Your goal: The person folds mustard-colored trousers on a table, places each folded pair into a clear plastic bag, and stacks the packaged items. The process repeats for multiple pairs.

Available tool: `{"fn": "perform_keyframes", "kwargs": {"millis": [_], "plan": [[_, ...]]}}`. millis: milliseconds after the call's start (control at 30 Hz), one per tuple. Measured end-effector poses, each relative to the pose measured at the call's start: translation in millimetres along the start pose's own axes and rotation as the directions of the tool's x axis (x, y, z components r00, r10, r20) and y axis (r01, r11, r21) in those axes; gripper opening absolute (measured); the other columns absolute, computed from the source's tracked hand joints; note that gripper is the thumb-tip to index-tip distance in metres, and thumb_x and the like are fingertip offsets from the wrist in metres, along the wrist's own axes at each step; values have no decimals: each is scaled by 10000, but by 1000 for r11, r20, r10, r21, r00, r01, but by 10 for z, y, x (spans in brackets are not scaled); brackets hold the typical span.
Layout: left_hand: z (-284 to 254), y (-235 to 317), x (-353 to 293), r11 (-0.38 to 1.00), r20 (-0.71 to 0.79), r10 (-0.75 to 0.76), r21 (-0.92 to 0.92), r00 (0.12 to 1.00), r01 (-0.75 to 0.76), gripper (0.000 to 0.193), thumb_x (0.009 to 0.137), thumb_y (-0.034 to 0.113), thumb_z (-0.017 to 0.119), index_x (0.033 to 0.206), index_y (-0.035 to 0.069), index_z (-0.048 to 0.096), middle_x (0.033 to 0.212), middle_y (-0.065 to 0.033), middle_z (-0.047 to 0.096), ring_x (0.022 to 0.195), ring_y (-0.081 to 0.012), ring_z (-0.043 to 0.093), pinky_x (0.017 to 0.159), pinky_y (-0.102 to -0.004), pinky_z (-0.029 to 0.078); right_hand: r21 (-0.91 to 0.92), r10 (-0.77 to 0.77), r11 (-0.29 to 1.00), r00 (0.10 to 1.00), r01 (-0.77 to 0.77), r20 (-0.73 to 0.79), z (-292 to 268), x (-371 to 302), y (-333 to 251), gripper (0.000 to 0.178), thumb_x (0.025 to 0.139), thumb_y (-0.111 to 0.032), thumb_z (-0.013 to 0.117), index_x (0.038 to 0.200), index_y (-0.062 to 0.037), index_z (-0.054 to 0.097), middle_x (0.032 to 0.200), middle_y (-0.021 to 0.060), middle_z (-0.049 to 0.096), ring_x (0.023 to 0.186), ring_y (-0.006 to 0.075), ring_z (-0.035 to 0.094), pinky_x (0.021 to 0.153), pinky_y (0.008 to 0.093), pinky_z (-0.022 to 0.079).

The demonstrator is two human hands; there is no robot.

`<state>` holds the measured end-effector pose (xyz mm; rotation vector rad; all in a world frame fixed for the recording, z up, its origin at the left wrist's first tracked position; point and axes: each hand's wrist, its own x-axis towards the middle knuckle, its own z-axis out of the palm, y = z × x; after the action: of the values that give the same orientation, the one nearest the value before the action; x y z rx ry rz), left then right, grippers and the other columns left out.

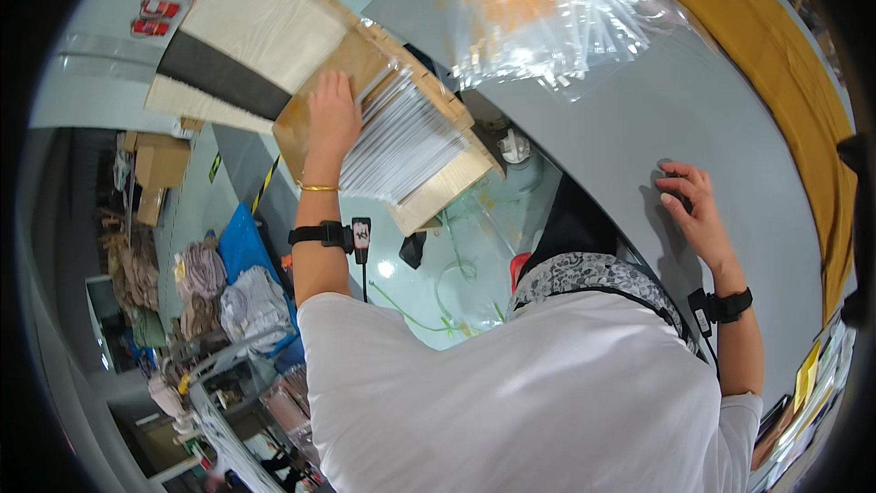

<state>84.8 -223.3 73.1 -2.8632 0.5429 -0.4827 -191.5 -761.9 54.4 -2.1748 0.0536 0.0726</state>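
My left hand (334,120) lies on a brown sheet (367,68) at the end of a light wooden crate. Its fingers point away, partly bent; nothing shows in its grip, and what lies under the palm is hidden. Beside it, a tight row of thin white, plastic-looking pieces (401,141) fills the crate (445,184). My right hand (695,210) hovers over or rests on the grey table (602,141), with loosely curled fingers apart and nothing in them. Both wrists carry black straps.
A pile of clear plastic bags (557,14) lies on the table's far part. Mustard-coloured cloth (776,64) runs along its right side. Wood-grain boards (265,14) with a dark stripe stand left of the crate. Green strapping (447,283) lies on the floor; clothes piles (255,306) are farther left.
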Motion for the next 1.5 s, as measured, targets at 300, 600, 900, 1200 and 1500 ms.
{"fn": "perform_keyframes", "kwargs": {"millis": [300,600,900,1200,1500], "plan": [[167,-282,-135,926,148,371,20,917,-378,688,948,140,682,1595,107,451,1608,-242,433,1485,-421,410,1208,-509,366,-50,-215,975,975,217,55,-180,-417,343,187,960,-131,733,1133,-61,750,1328,95,672,1295,291,558,1146,429,403],[-557,1318,761,813,-220,389,-375,894,-446,406,1087,153,527,1438,-50,554,1516,-267,522,1385,-430,511,1167,-487,401,-278,24,832,533,-480,-846,-2169,-1108,1733,234,938,-224,771,1136,-100,758,1167,61,749,1090,279,673,912,387,549],[-711,5256,1763,144,-161,741,-910,652,-389,245,1068,154,599,1185,-25,717,1167,-130,746,1064,-268,715,911,-357,577,133,434,832,482,-538,-761,-2871,-1293,2568,242,941,-243,734,1144,-113,762,1259,10,723,1153,256,660,940,388,559],[-966,6979,2009,213,356,855,-904,376,371,678,1119,545,426,1202,-84,667,1101,-211,743,896,-252,770,709,-329,652,72,344,877,516,-475,-785,-2958,-1195,2479,195,1006,-207,690,1162,-92,708,1197,59,732,950,239,722,859,358,593],[-1146,6896,2673,-365,340,729,-542,595,757,596,1137,417,406,1447,-91,450,1377,-328,610,1198,-465,674,973,-490,626,-439,-180,754,488,-489,-854,-3343,-1457,2219,163,959,-107,694,1112,-73,654,1140,85,702,1082,310,652,937,413,554]]}}
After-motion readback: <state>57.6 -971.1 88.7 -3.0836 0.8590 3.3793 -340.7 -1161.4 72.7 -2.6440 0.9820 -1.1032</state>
